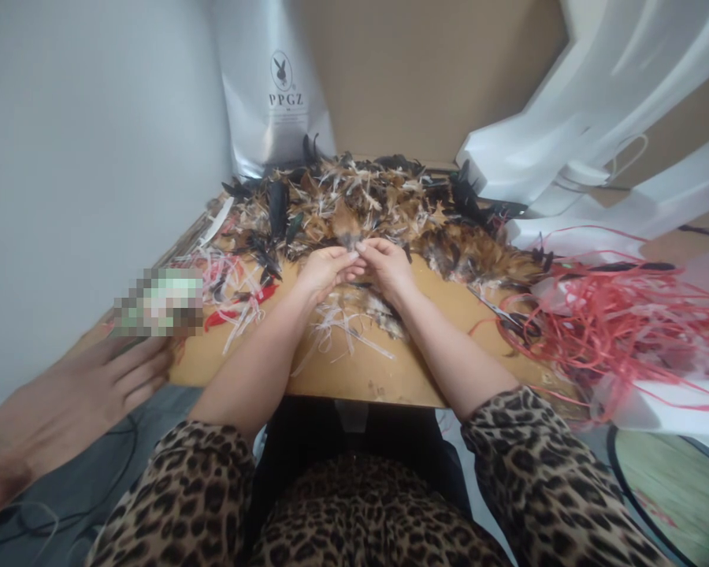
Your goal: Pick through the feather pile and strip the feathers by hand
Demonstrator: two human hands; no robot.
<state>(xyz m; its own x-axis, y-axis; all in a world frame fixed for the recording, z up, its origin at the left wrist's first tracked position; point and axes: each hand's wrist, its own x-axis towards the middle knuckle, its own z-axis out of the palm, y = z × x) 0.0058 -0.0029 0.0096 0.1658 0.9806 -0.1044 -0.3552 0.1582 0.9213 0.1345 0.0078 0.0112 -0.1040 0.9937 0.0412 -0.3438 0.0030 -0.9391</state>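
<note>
My left hand (pixel 324 269) and my right hand (pixel 388 264) meet at the middle of a low wooden board (pixel 354 370). Both are closed in a pinch on a small brown feather (pixel 347 228) held between them, fingertips touching. Right behind the hands lies a large heap of brown, tan and black feathers (pixel 384 201). Pale trimmed strips and feather bits (pixel 346 327) lie on the board under my wrists. My forearms come out of leopard-print sleeves.
A tangle of red strings (pixel 603 315) and scissors (pixel 502 313) lie right of the hands. A silver foil bag (pixel 277 87) stands at the back left. White plastic sheeting (pixel 596 134) hangs at the right. A bare foot (pixel 64 402) rests left of the board.
</note>
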